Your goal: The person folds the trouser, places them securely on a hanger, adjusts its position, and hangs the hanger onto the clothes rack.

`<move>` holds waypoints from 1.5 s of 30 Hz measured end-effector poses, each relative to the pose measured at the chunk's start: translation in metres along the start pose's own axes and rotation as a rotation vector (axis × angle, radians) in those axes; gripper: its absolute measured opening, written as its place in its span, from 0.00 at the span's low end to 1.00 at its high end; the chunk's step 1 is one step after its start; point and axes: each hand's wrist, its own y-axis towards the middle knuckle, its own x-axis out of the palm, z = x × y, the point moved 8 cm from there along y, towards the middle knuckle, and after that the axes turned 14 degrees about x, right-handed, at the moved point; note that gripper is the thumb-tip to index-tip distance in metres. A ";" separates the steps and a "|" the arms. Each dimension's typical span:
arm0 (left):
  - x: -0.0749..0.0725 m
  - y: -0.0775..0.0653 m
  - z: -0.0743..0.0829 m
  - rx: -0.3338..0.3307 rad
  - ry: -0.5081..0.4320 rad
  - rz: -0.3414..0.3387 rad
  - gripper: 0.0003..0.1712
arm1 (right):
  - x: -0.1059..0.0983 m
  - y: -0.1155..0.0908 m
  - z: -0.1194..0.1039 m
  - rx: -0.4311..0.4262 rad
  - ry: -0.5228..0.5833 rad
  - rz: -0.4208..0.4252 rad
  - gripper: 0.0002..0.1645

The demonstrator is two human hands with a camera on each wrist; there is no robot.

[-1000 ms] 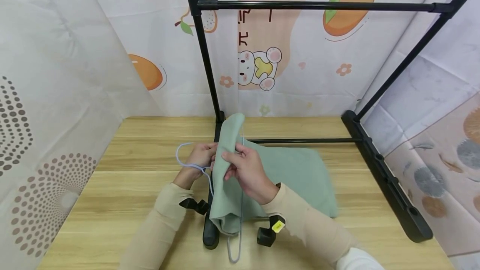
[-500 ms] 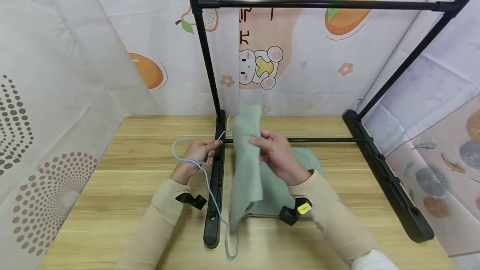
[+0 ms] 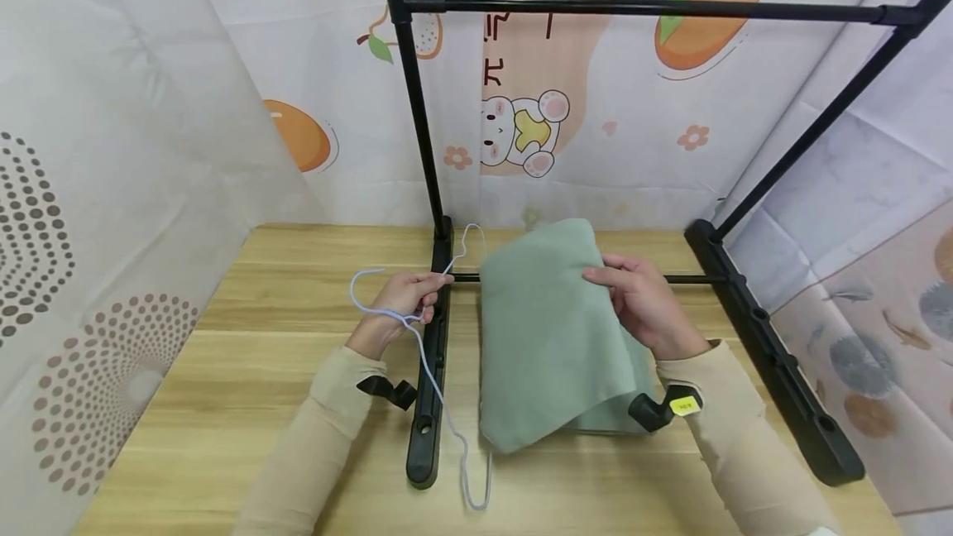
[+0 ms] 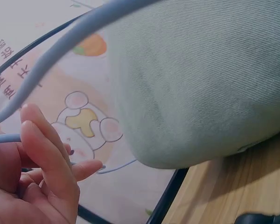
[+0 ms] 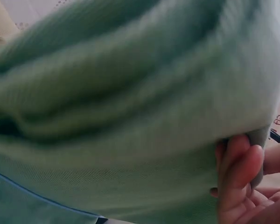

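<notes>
A thin light-blue clothes hanger is held by my left hand close to the rack's left foot, its hook curving out left past the wrist. In the left wrist view, the curled fingers have the hanger's wire between them. My right hand pinches the right edge of a folded sage-green cloth, thumb on top. That cloth spreads over the hanger's right part and hides it; a wire loop shows below its lower left corner. Loose folds of the green cloth fill most of the right wrist view.
A black rack frames the work, with an upper bar, a low crossbar, a left foot and a right foot. All stands on a wooden table. Printed curtains hang behind and at both sides.
My right hand has drawn the green cloth's edge rightward, unfolding it flat from an upright fold. The left hand keeps hold of the hanger and has barely moved.
</notes>
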 end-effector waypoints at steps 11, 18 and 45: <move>0.022 0.013 -0.008 -0.017 0.007 0.008 0.22 | 0.039 -0.008 -0.021 -0.067 0.001 -0.054 0.10; 0.026 0.016 -0.012 -0.014 0.046 0.033 0.20 | 0.025 -0.010 -0.029 -0.076 -0.006 -0.027 0.12; 0.012 0.016 -0.018 -0.100 0.042 0.062 0.19 | -0.139 0.022 0.133 0.350 -0.449 0.260 0.18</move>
